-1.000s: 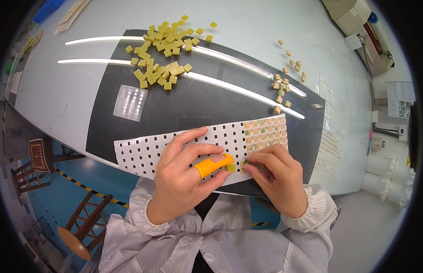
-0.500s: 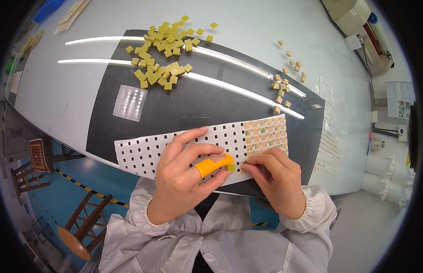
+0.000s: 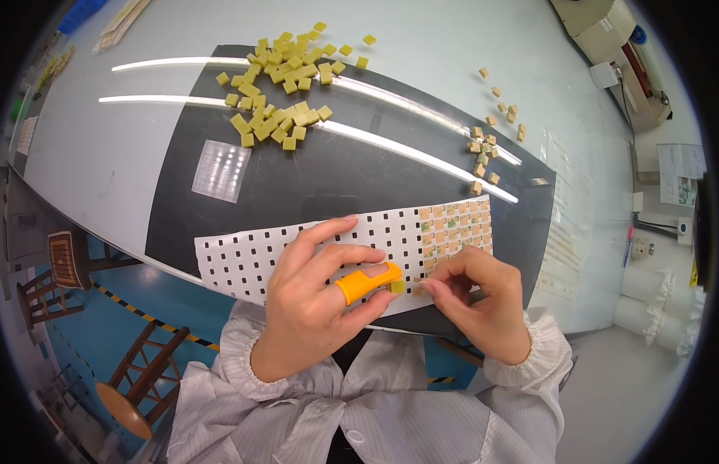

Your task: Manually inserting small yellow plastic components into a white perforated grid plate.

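Grey-white tabletop (image 3: 104, 147), black mat (image 3: 359, 179) reaching its near edge. White sheet (image 3: 220, 259) w/ black squares lies along the mat's near edge, tan blocks (image 3: 456, 228) in rows at its R end. Your L hand (image 3: 309, 301), over the sheet's middle, is half-curled, yellow-green block (image 3: 397, 287) pinched btwn thumb & yellow finger sleeve (image 3: 351, 288). Your R hand (image 3: 487, 309), nr the sheet's near edge, has thumb & index almost together; can't tell if they grip anything. Loose yellow-green tiles (image 3: 278, 76) sit nr the mat's far L corner, loose tan cubes (image 3: 474, 147) nr its far R corner.
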Available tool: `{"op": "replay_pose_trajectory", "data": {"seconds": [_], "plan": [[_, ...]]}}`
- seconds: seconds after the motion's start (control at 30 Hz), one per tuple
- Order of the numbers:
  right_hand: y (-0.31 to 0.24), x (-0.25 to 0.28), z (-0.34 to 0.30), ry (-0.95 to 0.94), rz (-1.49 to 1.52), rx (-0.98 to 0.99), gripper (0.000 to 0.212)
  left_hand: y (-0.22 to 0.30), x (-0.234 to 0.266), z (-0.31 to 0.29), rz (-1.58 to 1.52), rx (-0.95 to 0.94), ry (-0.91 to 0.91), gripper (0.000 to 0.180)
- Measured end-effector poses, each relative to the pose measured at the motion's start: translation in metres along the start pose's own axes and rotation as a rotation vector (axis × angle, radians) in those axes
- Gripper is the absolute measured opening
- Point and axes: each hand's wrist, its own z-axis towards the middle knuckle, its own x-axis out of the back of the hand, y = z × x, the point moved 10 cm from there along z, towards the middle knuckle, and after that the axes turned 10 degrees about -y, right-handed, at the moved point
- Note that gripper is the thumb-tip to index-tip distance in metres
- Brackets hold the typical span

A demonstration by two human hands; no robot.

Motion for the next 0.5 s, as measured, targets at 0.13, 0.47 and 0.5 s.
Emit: {"op": "replay_pose_trajectory", "data": {"seconds": [0.13, 0.47, 0.5], "plan": [[0.020, -0.011, 0.011, -0.152, 0.603, -0.241, 0.011, -0.001, -0.001, 0.000, 0.007, 0.002, 0.003, 0.029], [0.024, -0.042, 0.018, -0.339, 0.888, -0.392, 0.014, 0.003, 0.002, 0.002, 0.045, -0.007, 0.018, 0.024], [0.024, -0.041, 0.019, -0.339, 0.888, -0.393, 0.014, 0.003, 0.002, 0.003, 0.044, -0.007, 0.018, 0.024]]}}
